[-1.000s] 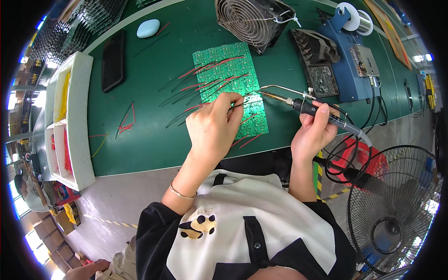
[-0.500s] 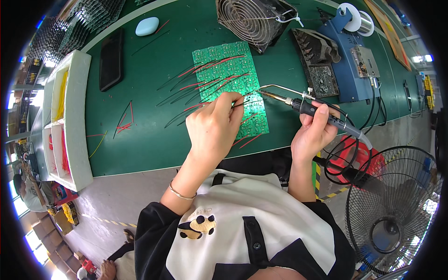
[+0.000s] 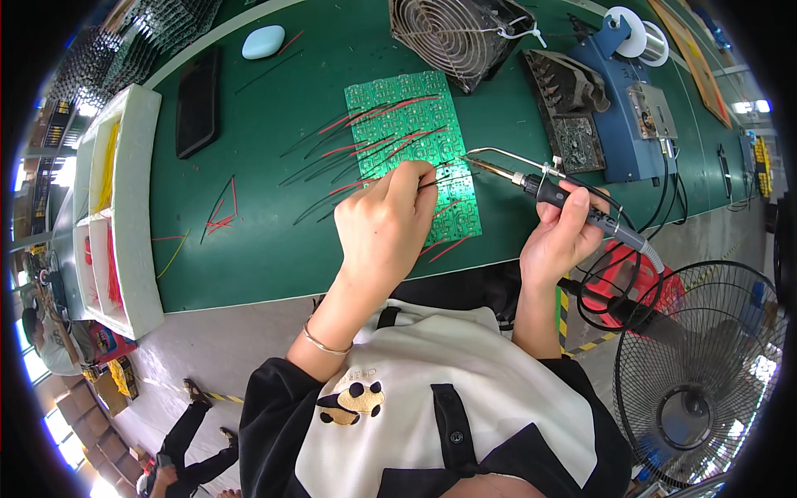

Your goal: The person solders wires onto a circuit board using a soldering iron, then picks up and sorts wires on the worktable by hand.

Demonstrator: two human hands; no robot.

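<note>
A green circuit board panel [image 3: 407,83] lies on the green table, with several red and black wires [image 3: 349,149] running off its left side. My left hand [image 3: 378,224] is closed in a pinch over the panel. Between its fingertips is a thin black wire [image 3: 451,178] pointing right across the board. My right hand [image 3: 554,245] grips a soldering iron [image 3: 548,192] with a thin metal solder feed tube [image 3: 515,156] alongside. The iron's tip and the tube's end meet close to the panel's right edge, just right of my left fingertips. I cannot tell whether the tip touches the board.
A blue soldering station [image 3: 610,116] with a solder reel [image 3: 627,31] stands at right, beside a dirty metal iron stand [image 3: 573,124]. Behind the panel is a small fan [image 3: 448,37]. At left are a foam wire box [image 3: 137,207], a phone [image 3: 198,104] and loose wire pieces [image 3: 220,220].
Both hands and the iron hold nearly the same place; the iron's tip has shifted very slightly right in the picture. At lower left, a person's legs have come into view.
</note>
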